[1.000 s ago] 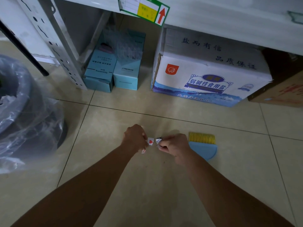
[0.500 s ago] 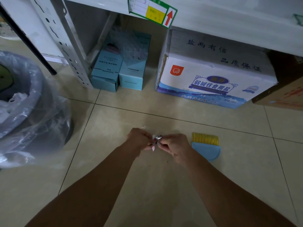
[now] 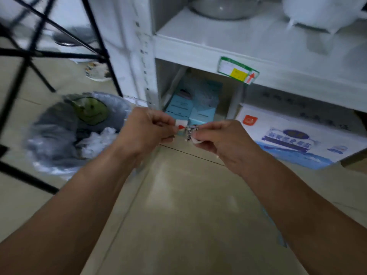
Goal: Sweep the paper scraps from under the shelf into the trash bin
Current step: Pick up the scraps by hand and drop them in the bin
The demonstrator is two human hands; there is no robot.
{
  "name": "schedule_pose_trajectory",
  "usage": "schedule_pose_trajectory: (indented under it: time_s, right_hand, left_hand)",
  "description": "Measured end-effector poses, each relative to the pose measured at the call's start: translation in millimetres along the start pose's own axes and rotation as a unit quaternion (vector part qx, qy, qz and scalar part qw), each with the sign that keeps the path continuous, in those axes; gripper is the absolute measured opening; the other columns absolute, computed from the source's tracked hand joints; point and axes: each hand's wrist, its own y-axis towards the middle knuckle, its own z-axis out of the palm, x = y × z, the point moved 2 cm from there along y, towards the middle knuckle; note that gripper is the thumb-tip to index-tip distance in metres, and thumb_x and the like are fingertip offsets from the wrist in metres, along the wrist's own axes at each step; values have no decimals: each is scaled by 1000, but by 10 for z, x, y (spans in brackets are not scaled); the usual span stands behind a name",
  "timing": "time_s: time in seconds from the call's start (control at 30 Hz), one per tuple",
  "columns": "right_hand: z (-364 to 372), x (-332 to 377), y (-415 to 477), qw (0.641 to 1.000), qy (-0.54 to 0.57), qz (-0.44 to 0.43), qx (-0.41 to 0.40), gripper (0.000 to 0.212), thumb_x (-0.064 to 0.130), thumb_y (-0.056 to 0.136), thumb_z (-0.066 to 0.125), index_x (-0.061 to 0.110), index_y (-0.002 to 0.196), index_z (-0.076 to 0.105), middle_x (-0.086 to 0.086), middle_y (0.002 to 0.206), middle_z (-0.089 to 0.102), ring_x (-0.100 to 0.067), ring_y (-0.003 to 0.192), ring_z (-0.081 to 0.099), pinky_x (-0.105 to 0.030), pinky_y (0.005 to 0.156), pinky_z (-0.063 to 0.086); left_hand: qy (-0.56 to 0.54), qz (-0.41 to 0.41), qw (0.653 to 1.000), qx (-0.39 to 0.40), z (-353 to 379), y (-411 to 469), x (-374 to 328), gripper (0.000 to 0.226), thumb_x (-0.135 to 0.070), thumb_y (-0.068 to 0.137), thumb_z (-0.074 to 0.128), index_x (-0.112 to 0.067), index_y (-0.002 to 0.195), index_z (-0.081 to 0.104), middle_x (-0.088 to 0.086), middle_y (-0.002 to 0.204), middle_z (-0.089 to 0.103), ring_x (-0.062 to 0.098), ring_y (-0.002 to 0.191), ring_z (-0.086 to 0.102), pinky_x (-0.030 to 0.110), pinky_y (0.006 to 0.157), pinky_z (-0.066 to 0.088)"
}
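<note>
My left hand (image 3: 146, 132) pinches a small white paper scrap with a red mark (image 3: 181, 126). My right hand (image 3: 222, 142) pinches a crumpled printed scrap (image 3: 190, 133) right beside it; the two scraps touch between my fingertips. Both hands are raised above the tiled floor, in front of the white shelf's lowest opening (image 3: 198, 54). The trash bin (image 3: 59, 135), lined with a clear plastic bag, stands on the floor to the left and holds a green piece and white crumpled waste. The frame is blurred by motion.
Under the shelf stand light blue boxes (image 3: 190, 108) and a large white carton with blue print (image 3: 297, 133). A black metal frame (image 3: 35, 56) crosses the upper left above the bin. A blue edge (image 3: 278, 233) shows beside my right forearm.
The view has swung up and left, so the bin and upper shelf show more. Both hands have lifted off the floor with the scraps. The blue dustpan with yellow comb is out of sight.
</note>
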Motion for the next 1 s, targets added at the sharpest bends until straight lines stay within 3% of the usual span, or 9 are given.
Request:
schedule_pose_trajectory:
  time_s: [0.17,0.3,0.47,0.53,0.6,0.73,0.8,0.9,1.0]
  right_hand:
    - [1007,477,41,993,-67,-78,58,10,-7,74,77,-5,83,74,-21,84,75,-27,77,76,-32,72,64]
    - [1723,568,223,981,-148,-98,83,7,-7,72,78,-1,72,73,-19,79,72,-23,64,71,-27,59,62]
    - [2154,331,451,936,-327,-77,109,23,6,70,73,-7,89,72,-19,87,74,-33,79,75,-53,74,62]
    - [2180,236,488,921,-363,-85,115,15,7,73,68,-4,83,66,-14,78,65,-30,74,70,-45,67,61]
    - [2144,178,511,913,-382,-94,105,9,4,78,62,-4,80,64,-12,72,53,-22,67,55,-34,57,40]
    - [2030,200,526,918,-374,-113,64,12,2,76,65,-2,79,75,-16,83,76,-27,74,72,-38,67,62]
    - [1999,232,494,926,-353,-116,66,14,-3,79,69,4,68,75,-15,79,76,-25,74,75,-41,71,64]
    - [1992,205,487,936,-317,-115,101,14,-6,83,67,3,74,74,-18,76,74,-26,67,74,-44,70,64]
    - [2009,171,459,889,-407,-165,126,15,3,84,68,12,91,78,-7,94,77,-21,85,71,-34,84,59]
  left_hand:
    - [96,35,985,-140,-1162,-125,-378,5,-1,77,75,-3,78,71,11,60,62,5,39,56,12,36,39]
    - [161,-1,965,-206,-1814,-62,-278,9,-7,71,83,-6,74,74,10,66,69,10,50,65,23,55,57]
    - [253,-55,955,-148,-1848,59,72,7,-6,68,83,-7,68,76,8,69,74,20,68,72,39,73,62]
    - [233,-66,963,-119,-1811,96,153,7,0,69,80,-4,72,74,13,78,74,27,75,73,45,75,62]
    - [221,-67,967,-106,-1792,137,190,9,2,70,77,-4,74,73,15,85,73,30,79,73,47,75,61]
    - [221,-66,967,-106,-1762,166,221,14,1,73,75,-11,67,71,14,77,73,29,71,74,46,72,62]
    - [229,-58,966,-109,-1742,152,229,15,-1,78,71,-10,66,72,13,71,73,27,65,74,46,68,63]
    - [271,-35,957,-97,-1682,115,237,16,-9,88,62,-7,76,73,11,68,74,21,59,73,42,64,63]
    - [336,-7,938,-86,-1664,75,239,15,-8,82,64,-15,79,77,0,73,75,15,68,71,31,70,60]
